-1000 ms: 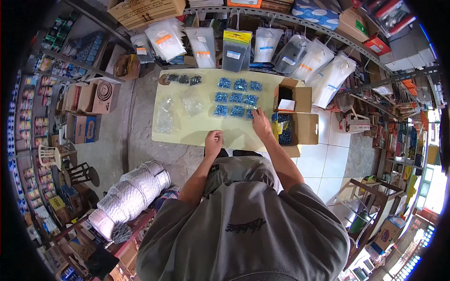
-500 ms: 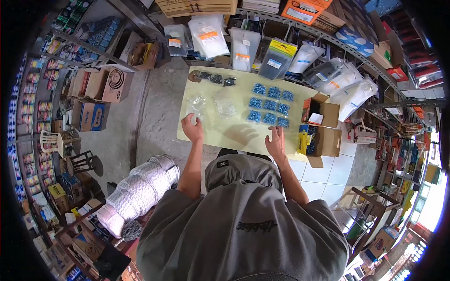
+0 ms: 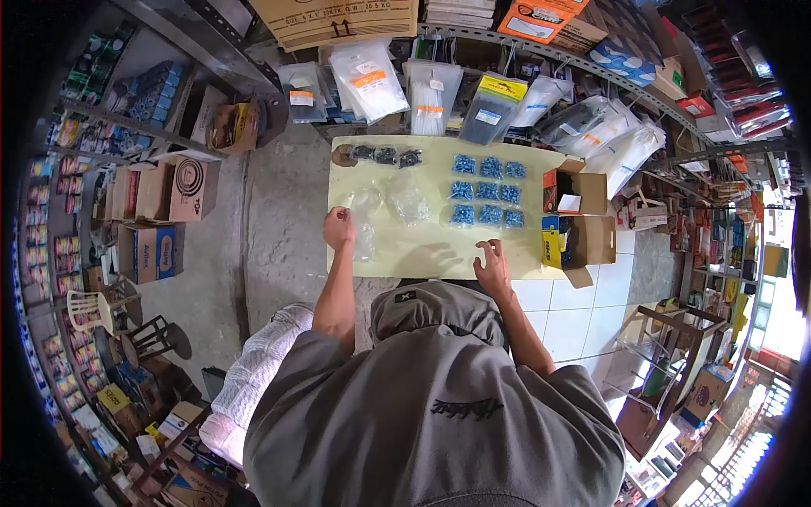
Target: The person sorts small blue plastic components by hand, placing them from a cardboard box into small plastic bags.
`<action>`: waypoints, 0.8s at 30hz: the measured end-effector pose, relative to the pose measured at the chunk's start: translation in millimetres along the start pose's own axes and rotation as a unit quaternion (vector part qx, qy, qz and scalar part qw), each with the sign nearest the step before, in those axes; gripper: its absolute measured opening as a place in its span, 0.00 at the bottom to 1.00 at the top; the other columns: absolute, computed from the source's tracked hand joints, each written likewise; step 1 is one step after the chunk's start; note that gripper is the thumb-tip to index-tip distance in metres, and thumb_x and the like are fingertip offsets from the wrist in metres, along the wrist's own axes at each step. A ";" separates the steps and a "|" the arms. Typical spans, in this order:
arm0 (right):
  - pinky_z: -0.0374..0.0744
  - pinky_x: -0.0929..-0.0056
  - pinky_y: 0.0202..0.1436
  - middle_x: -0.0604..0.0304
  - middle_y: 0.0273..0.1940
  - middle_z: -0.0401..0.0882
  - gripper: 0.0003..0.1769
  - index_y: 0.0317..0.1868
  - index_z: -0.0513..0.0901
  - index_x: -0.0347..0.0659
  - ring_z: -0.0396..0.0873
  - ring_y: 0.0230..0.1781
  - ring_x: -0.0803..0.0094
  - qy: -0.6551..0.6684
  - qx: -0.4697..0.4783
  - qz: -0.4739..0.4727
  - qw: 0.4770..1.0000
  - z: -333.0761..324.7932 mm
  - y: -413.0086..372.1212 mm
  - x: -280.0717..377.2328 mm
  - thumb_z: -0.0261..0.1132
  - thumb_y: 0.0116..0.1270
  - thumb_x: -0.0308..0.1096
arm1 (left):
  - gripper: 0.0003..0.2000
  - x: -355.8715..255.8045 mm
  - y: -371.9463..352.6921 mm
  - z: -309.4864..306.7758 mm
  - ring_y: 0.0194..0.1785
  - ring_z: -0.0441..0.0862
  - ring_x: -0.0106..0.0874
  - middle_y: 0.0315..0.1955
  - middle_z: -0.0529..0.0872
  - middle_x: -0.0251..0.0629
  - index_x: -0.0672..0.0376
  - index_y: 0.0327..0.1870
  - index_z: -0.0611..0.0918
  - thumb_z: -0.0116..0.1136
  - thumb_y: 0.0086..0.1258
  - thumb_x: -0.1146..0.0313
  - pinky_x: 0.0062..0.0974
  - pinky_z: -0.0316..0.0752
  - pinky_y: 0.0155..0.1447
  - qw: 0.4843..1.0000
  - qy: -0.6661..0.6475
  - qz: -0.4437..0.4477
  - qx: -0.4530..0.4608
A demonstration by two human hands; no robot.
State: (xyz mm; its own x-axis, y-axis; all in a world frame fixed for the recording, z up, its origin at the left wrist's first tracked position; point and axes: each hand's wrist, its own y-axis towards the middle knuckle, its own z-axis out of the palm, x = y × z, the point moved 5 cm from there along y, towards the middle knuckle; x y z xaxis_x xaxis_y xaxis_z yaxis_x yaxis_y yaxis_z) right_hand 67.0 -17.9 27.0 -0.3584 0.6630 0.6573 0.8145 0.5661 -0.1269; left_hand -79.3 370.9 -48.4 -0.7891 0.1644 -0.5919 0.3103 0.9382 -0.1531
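Note:
A pale yellow table (image 3: 422,245) stands in front of me. My left hand (image 3: 339,228) is closed on the edge of a clear plastic bag (image 3: 365,221) at the table's left side. A second clear bag (image 3: 408,198) lies just right of it. My right hand (image 3: 492,264) hovers open over the table's near edge, holding nothing. Several small bags of blue parts (image 3: 487,191) lie in rows on the right half of the table. Three dark packets (image 3: 386,155) sit at the far left corner.
Two open cardboard boxes (image 3: 577,218) stand at the table's right end. Shelving with hanging plastic bags (image 3: 507,101) runs behind the table. Cartons (image 3: 156,220) are stacked on the floor at left. A white wrapped roll (image 3: 253,372) lies by my left side.
My left hand went from the near edge to the clear bag at left and closed on it. My right hand drew back from the blue bags to the near edge.

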 end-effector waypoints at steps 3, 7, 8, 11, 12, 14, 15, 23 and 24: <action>0.79 0.53 0.52 0.45 0.56 0.70 0.22 0.54 0.76 0.43 0.80 0.48 0.49 0.003 -0.011 -0.001 1.000 1.0 0.7 4.3 0.65 0.57 0.24 | 0.09 -8.7 -4.1 -9.7 0.36 0.87 0.35 0.32 0.89 0.38 0.54 0.40 0.87 0.65 0.65 0.60 0.32 0.80 0.44 0.998 -0.060 0.027 -0.010; 0.80 0.56 0.50 0.45 0.53 0.73 0.22 0.56 0.76 0.42 0.80 0.48 0.50 0.023 -0.003 0.006 1.000 6.4 10.3 13.3 0.66 0.59 0.25 | 0.07 -23.8 -6.6 -20.2 0.35 0.86 0.28 0.31 0.89 0.36 0.59 0.40 0.87 0.66 0.66 0.66 0.26 0.79 0.43 0.984 -0.169 0.045 0.015; 0.80 0.58 0.51 0.46 0.54 0.75 0.23 0.58 0.76 0.41 0.81 0.49 0.52 0.074 0.019 -0.004 0.997 11.8 14.8 15.1 0.68 0.61 0.28 | 0.08 -32.1 -11.4 -23.3 0.36 0.85 0.25 0.32 0.89 0.35 0.62 0.40 0.86 0.67 0.66 0.68 0.24 0.78 0.44 0.972 -0.223 0.052 0.047; 0.81 0.62 0.53 0.47 0.55 0.78 0.26 0.62 0.74 0.38 0.82 0.52 0.58 0.238 0.088 0.063 0.965 14.6 30.0 44.0 0.70 0.64 0.32 | 0.07 -71.5 -38.1 -42.2 0.37 0.83 0.21 0.32 0.88 0.33 0.64 0.40 0.85 0.67 0.68 0.70 0.20 0.77 0.43 0.944 -0.306 0.070 0.104; 0.80 0.64 0.54 0.48 0.56 0.80 0.28 0.64 0.73 0.36 0.82 0.54 0.62 0.346 0.137 0.135 0.918 16.1 33.6 60.9 0.71 0.66 0.34 | 0.06 -86.2 -49.1 -46.9 0.36 0.82 0.19 0.32 0.87 0.32 0.64 0.40 0.85 0.66 0.68 0.71 0.19 0.76 0.43 0.930 -0.336 0.078 0.124; 0.80 0.65 0.55 0.48 0.57 0.80 0.28 0.65 0.73 0.35 0.81 0.55 0.64 0.389 0.107 0.133 0.905 13.2 43.5 88.1 0.70 0.67 0.34 | 0.07 -108.6 -68.8 -51.0 0.38 0.82 0.19 0.33 0.87 0.32 0.64 0.41 0.84 0.67 0.69 0.70 0.19 0.76 0.44 0.922 -0.338 0.088 0.166; 0.80 0.67 0.56 0.48 0.58 0.80 0.28 0.65 0.72 0.35 0.81 0.56 0.67 0.430 0.082 0.127 0.890 10.0 48.0 100.1 0.69 0.69 0.34 | 0.08 -119.4 -78.7 -51.2 0.39 0.82 0.19 0.34 0.86 0.32 0.64 0.42 0.83 0.68 0.69 0.70 0.18 0.75 0.46 0.913 -0.340 0.096 0.203; 0.81 0.74 0.51 0.51 0.45 0.87 0.25 0.65 0.71 0.30 0.84 0.45 0.72 0.506 0.049 0.086 0.857 -33.8 59.8 125.5 0.66 0.70 0.27 | 0.06 -180.6 -119.9 -60.8 0.40 0.84 0.26 0.35 0.85 0.35 0.61 0.43 0.78 0.61 0.74 0.70 0.26 0.80 0.46 0.791 -0.484 0.025 0.373; 0.81 0.75 0.49 0.51 0.43 0.87 0.24 0.64 0.72 0.29 0.84 0.43 0.73 0.532 0.038 0.086 0.842 -42.3 57.1 128.1 0.65 0.70 0.26 | 0.07 -182.7 -121.0 -58.9 0.41 0.84 0.27 0.37 0.85 0.35 0.60 0.44 0.78 0.60 0.75 0.67 0.28 0.80 0.47 0.767 -0.497 0.003 0.405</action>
State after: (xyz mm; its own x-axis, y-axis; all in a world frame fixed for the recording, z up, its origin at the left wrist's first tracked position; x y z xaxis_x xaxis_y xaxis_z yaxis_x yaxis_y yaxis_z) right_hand 86.8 78.7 135.4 0.4059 -0.0516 0.9124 0.7666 0.5628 -0.3092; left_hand -3.9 245.4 124.9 -0.1166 -0.5238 -0.8438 0.8584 0.3742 -0.3509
